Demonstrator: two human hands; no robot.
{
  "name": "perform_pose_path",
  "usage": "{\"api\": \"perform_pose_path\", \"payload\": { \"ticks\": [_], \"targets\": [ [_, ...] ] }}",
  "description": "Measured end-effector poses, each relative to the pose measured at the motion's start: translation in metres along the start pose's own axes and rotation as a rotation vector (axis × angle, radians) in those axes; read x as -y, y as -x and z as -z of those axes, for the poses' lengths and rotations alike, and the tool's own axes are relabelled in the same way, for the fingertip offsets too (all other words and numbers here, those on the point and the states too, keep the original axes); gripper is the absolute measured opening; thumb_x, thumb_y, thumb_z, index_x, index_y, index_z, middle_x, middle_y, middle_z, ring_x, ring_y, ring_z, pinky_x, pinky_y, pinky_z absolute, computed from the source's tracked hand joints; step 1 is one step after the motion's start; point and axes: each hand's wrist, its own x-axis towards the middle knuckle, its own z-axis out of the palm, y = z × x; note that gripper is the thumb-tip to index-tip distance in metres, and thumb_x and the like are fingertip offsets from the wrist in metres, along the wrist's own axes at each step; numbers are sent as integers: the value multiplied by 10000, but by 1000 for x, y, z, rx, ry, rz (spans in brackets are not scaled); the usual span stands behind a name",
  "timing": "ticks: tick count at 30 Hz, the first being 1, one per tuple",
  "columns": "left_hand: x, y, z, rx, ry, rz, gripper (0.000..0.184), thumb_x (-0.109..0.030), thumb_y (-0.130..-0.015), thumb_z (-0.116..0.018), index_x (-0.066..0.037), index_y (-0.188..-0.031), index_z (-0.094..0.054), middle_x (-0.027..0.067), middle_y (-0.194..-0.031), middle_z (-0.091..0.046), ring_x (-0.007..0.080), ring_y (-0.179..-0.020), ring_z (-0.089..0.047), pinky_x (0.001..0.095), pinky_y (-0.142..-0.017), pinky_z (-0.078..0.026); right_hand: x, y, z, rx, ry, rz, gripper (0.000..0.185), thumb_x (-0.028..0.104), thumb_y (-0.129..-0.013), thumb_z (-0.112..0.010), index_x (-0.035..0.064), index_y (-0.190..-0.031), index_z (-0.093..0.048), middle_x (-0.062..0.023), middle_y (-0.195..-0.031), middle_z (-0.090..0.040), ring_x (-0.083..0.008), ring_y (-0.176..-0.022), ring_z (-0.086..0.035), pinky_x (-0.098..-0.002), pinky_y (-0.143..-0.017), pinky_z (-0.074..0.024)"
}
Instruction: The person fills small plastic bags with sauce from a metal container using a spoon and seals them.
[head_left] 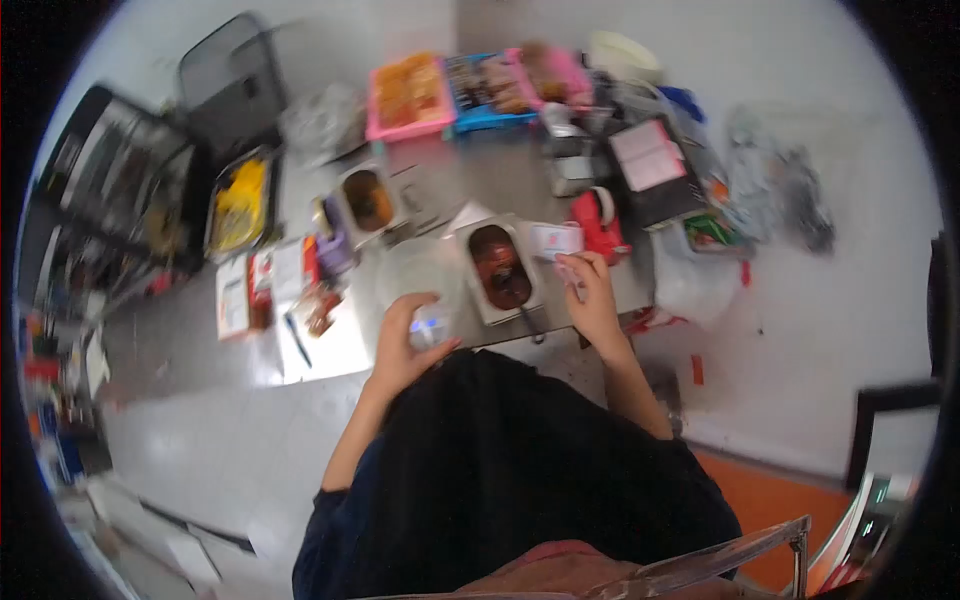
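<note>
My left hand [400,345] curls around a clear, shiny item [430,326] with a bluish glint, perhaps a plastic cup; blur hides its exact kind. Just beyond it, a large translucent sheet or bag [410,275] lies on the steel table. My right hand [592,300] has its thumb and fingers drawn together at the lower edge of a white printed card or packet [557,240]; whether it grips this I cannot tell. Between the hands sits a metal tub of dark red sauce [497,265], with a dark handle [530,322] sticking out toward me.
Pink and blue baskets of food [410,97] line the table's back. A second metal tub [368,200], a yellow-filled tray [240,205] and boxes [240,295] stand left. On the right are a red tape dispenser [598,225] and a black box [655,175].
</note>
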Motion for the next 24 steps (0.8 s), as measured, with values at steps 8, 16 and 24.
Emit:
{"api": "perform_pose_path", "payload": {
  "ticks": [8, 16, 24],
  "targets": [
    [46, -7, -39, 55, 377, -64, 607, -108, -671, -760, -34, -1207, -486, 122, -1113, -546, 265, -1070, -505, 394, -992, -340, -66, 75, 31, 286, 345, -367, 458, 212, -769, -665, 48, -1181, -548, -222, -1127, -537, -398, -1081, -517, -491, -923, -428],
    [29, -36, -70, 586, 699, -335, 664, -148, -721, -765, -11, -1278, -432, 125, -1122, -512, 255, -1044, -498, 384, -982, -346, 18, 218, -33, 305, 178, -791, 411, 222, -804, -633, 14, -1152, -560, -238, -1051, -618, -412, -1006, -589, -507, -816, -484],
    [-58, 27, -133, 1232, 825, -415, 673, -122, -719, -786, -18, -1276, -425, 117, -1180, -513, 243, -1127, -492, 374, -1009, -350, 74, 526, -253, -177, 24, -1278, 348, 316, -896, -516, 50, -1093, -624, -230, -1001, -646, -391, -968, -614, -477, -844, -464]
  ]
}}
